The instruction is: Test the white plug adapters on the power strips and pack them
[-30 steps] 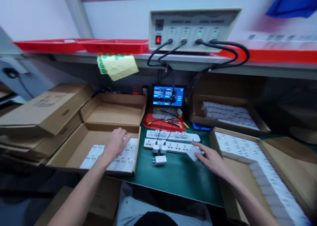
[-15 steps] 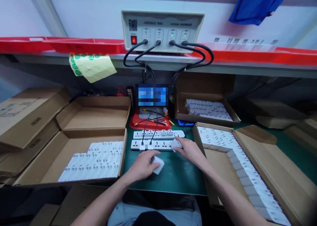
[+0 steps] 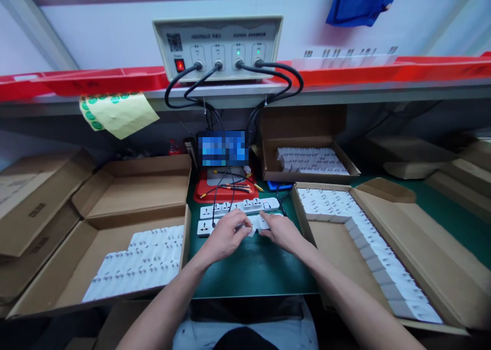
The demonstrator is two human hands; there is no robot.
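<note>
From our head view, our left hand [image 3: 226, 235] pinches a white adapter [image 3: 251, 231] over the tabletop's [image 3: 245, 276] middle; our right hand [image 3: 284, 232] grips another adapter [image 3: 263, 222] at the front strip [image 3: 203, 228]. We cannot tell if either is seated. Adapters partly fill the left box [image 3: 72, 268] and right box [image 3: 339, 255].

Pale wall panel [image 3: 115, 33] across top of frame, evenly lit. Below it, a long light-coloured shelf [image 3: 314, 95] runs left to right, shadow underneath. Green desk top [image 3: 261, 273] at centre, continuing to the right edge.
</note>
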